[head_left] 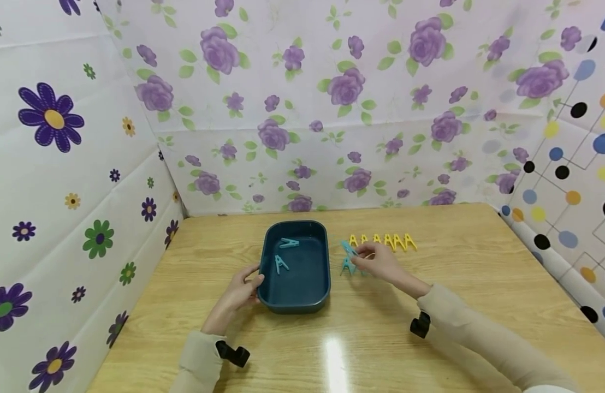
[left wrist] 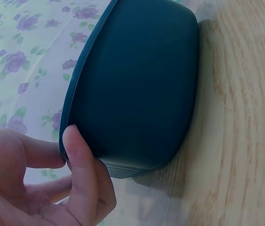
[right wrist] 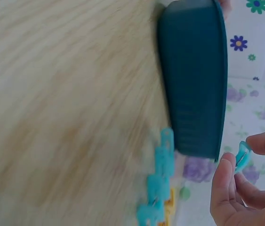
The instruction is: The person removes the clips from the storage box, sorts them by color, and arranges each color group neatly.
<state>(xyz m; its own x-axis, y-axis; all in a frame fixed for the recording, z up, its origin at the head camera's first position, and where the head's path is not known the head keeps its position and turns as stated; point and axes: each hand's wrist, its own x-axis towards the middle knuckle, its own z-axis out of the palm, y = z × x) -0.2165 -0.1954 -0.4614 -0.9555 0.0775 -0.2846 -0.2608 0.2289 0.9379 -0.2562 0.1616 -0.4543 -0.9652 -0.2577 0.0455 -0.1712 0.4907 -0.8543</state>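
Observation:
A dark teal plastic basin stands on the wooden table, with two light blue clothespins, one of them this clothespin, lying inside. My left hand grips the basin's left rim; in the left wrist view the thumb and fingers pinch its edge. Just right of the basin, my right hand pinches a light blue clothespin above the table. Below that hand lie several more light blue clothespins, partly hidden by it in the head view.
A row of several yellow clothespins lies behind the right hand. Flower-printed cloth hangs behind the table, and patterned sheets stand at left and right. Each wrist wears a black camera, such as the left one.

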